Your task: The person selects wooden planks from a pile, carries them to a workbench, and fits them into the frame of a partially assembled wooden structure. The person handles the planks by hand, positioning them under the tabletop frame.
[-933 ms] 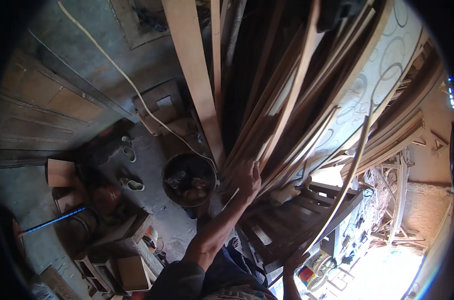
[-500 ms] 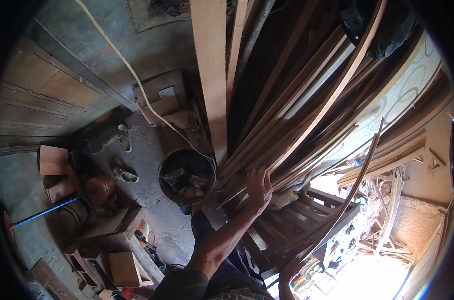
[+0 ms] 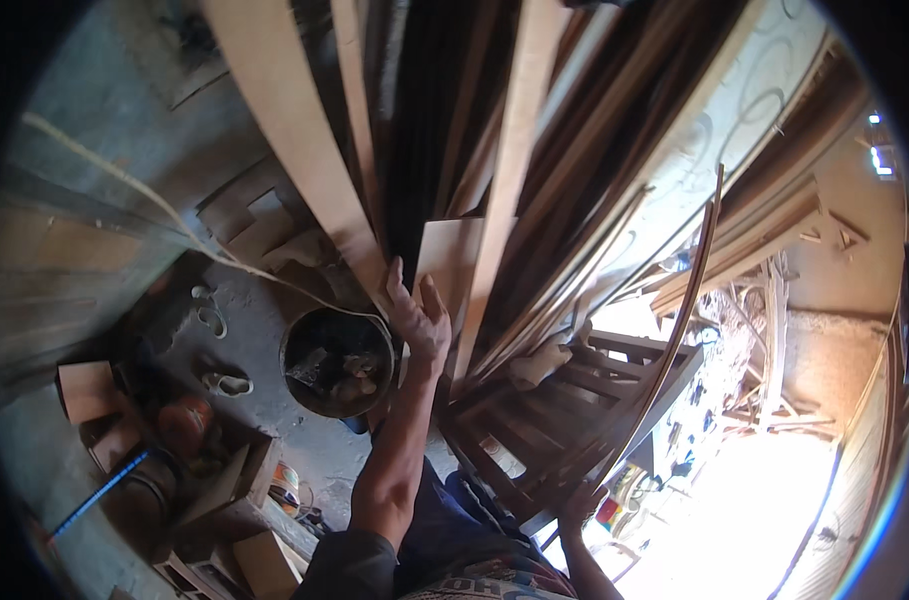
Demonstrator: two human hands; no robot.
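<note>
My left hand point(image 3: 421, 322) reaches forward with its fingers spread, its fingertips beside the edge of a wide pale plank point(image 3: 299, 130). I cannot tell whether they touch it. Just right of the hand stand a short flat board point(image 3: 446, 255) and a long light strip point(image 3: 512, 150), both leaning among the upright timber. At the lower right, my right hand point(image 3: 578, 508) is closed round the lower end of a long thin dark wooden strip point(image 3: 680, 320), which slants up and away to the right. Part of that hand lies in shadow.
A round bucket point(image 3: 336, 362) with scraps stands left of my left arm, a pale cord point(image 3: 189, 238) running to it. A dark slatted wooden frame point(image 3: 554, 400) lies ahead of my right hand. Shoes point(image 3: 228, 384) and wooden boxes point(image 3: 244, 475) are on the left floor.
My left hand has left the light strip and moved left to the wide plank, its fingers spreading. The light strip stands steeper, and the short board now shows. My right hand keeps its strip.
</note>
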